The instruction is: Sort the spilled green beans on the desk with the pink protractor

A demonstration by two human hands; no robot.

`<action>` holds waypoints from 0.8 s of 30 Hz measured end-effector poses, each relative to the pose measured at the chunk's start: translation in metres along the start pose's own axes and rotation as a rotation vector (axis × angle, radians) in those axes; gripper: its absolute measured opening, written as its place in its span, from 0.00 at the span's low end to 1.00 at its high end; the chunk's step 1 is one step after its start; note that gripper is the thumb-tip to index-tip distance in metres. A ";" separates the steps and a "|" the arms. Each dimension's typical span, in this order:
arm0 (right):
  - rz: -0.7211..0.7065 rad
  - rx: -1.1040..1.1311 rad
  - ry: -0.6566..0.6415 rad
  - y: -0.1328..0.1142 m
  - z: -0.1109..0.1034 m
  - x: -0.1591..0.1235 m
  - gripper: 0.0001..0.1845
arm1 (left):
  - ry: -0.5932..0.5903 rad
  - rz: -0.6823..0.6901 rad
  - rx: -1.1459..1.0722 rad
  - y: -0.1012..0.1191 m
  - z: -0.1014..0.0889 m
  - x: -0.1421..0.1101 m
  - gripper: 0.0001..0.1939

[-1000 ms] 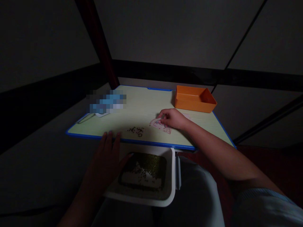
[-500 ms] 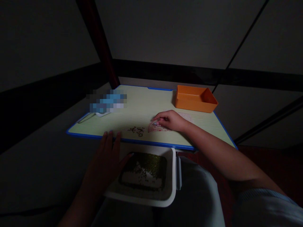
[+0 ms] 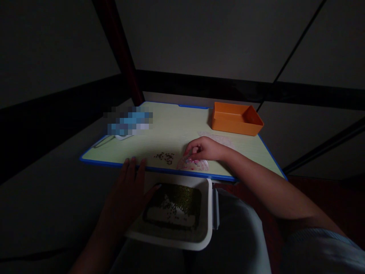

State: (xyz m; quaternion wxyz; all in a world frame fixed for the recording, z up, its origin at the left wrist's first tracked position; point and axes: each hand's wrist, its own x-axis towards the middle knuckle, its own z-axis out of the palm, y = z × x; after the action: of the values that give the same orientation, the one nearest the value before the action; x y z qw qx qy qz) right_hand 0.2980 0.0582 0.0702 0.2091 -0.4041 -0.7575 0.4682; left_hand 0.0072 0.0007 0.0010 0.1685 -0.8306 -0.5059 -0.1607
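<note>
My right hand (image 3: 203,148) is closed in a pinch over the table, at the upper edge of a thin, pale pink patterned piece (image 3: 196,164). That piece looks see-through and has a rounded outline; its exact kind is unclear. Another faint pink patterned patch (image 3: 218,137) lies behind the hand. Left of the pinch, small dark grains (image 3: 165,157) are scattered on the tabletop. My left hand (image 3: 129,194) is open, its fingertips resting on the table's front edge and its thumb reaching over a white container (image 3: 209,213) that holds small green beans or grains (image 3: 182,196).
The pale tabletop (image 3: 171,121) has a blue rim. An orange open box (image 3: 235,123) stands at the back right. A blurred-out blue and white item (image 3: 129,123) lies at the left. Dark wall panels rise behind, and the white container sits below the front edge.
My right hand has shifted slightly toward me, and the pink patterned piece has come nearer the front edge, more of it showing. My left hand has stayed in place.
</note>
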 end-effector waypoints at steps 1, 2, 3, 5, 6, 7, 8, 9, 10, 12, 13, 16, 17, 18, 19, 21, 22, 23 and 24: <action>0.005 0.021 -0.009 0.000 0.000 0.000 0.11 | -0.001 0.000 -0.001 0.000 0.000 0.000 0.47; 0.007 0.037 -0.019 0.000 0.000 0.000 0.11 | 0.000 0.000 -0.002 0.000 0.000 0.000 0.47; 0.008 0.049 -0.025 0.000 -0.001 0.000 0.10 | 0.003 0.000 -0.002 0.000 0.000 0.000 0.47; 0.004 0.064 -0.035 0.000 -0.001 0.000 0.10 | 0.012 0.003 0.000 -0.001 0.000 -0.001 0.47; 0.001 0.070 -0.036 0.000 -0.001 0.000 0.10 | 0.015 0.006 0.001 -0.001 0.000 -0.001 0.47; -0.002 0.075 -0.033 0.001 -0.001 0.000 0.10 | 0.017 0.009 0.002 -0.001 0.000 -0.001 0.47; -0.006 0.078 -0.027 0.001 -0.001 0.000 0.10 | 0.020 0.012 0.002 -0.001 0.000 -0.001 0.47; -0.009 0.076 -0.017 0.001 0.000 0.001 0.10 | 0.022 0.015 0.002 -0.001 0.000 -0.002 0.47; -0.012 0.071 -0.003 0.001 0.000 0.001 0.11 | 0.022 0.016 0.003 -0.001 0.001 -0.002 0.48; -0.022 0.041 0.041 0.002 0.001 0.003 0.10 | 0.022 0.017 0.004 -0.001 0.001 -0.002 0.48; -0.030 0.015 0.068 0.003 0.002 0.004 0.10 | 0.024 0.017 0.004 -0.001 0.001 -0.002 0.48; -0.063 -0.086 0.146 0.003 0.004 0.007 0.09 | 0.032 0.020 0.002 -0.001 0.002 -0.001 0.48; -0.071 -0.119 0.167 0.003 0.005 0.008 0.09 | 0.032 0.019 0.003 -0.001 0.002 -0.001 0.47; -0.077 -0.148 0.184 0.003 0.005 0.009 0.10 | 0.031 0.015 0.004 -0.001 0.003 -0.001 0.47; -0.081 -0.173 0.200 0.003 0.006 0.010 0.10 | 0.029 0.012 0.005 -0.001 0.003 -0.001 0.47; -0.086 -0.215 0.231 0.004 0.007 0.012 0.11 | 0.028 0.011 0.004 -0.001 0.002 -0.001 0.47; -0.085 -0.235 0.246 0.004 0.007 0.012 0.11 | 0.031 0.014 0.002 -0.001 0.002 -0.001 0.48; -0.081 -0.254 0.261 0.004 0.007 0.013 0.11 | 0.034 0.015 -0.002 -0.001 0.002 -0.002 0.48; -0.075 -0.272 0.277 0.004 0.007 0.013 0.11 | 0.034 0.016 -0.006 -0.001 0.001 -0.002 0.48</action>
State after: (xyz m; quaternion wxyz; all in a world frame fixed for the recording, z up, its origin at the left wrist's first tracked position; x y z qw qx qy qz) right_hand 0.2875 0.0664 0.0624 0.2718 -0.4608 -0.7923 0.2934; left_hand 0.0059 0.0003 -0.0007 0.1757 -0.8323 -0.4957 -0.1751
